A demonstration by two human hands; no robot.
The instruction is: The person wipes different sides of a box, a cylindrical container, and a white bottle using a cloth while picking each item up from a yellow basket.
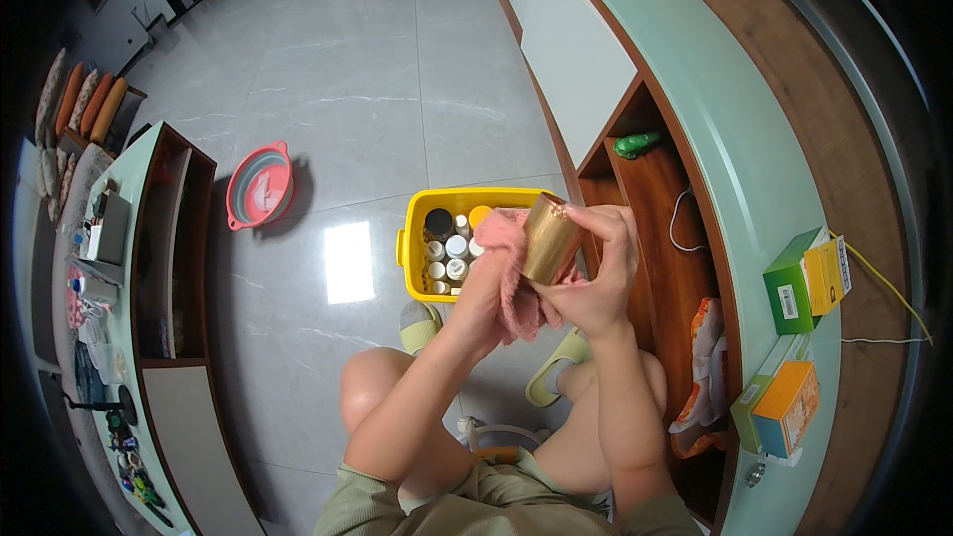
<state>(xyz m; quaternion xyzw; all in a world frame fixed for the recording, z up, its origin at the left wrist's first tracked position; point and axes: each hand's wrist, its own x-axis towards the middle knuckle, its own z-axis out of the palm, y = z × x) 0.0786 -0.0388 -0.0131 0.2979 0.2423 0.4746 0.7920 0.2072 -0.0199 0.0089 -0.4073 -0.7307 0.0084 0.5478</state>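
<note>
A gold metal-looking cylinder (549,242), perhaps a canister, is held tilted between my two hands. My right hand (604,268) grips it from the right, thumb near its upper rim and fingers around its lower end. On the other side, my left hand (480,298) holds a pink cloth (514,268) bunched against the cylinder's side. Part of the cloth hangs below. Beneath and behind them on the floor is a yellow plastic bin (408,268) with several lidded bottles and jars (456,246) standing in it. My hands and the cloth hide its right part.
A pink and grey collapsible basin (260,186) with a pale cloth lies on the tiled floor (357,126). To the right runs a low cabinet with a pale green top (752,134), bearing a green box (793,290) and an orange box (788,408). A cluttered table (175,238) stands left.
</note>
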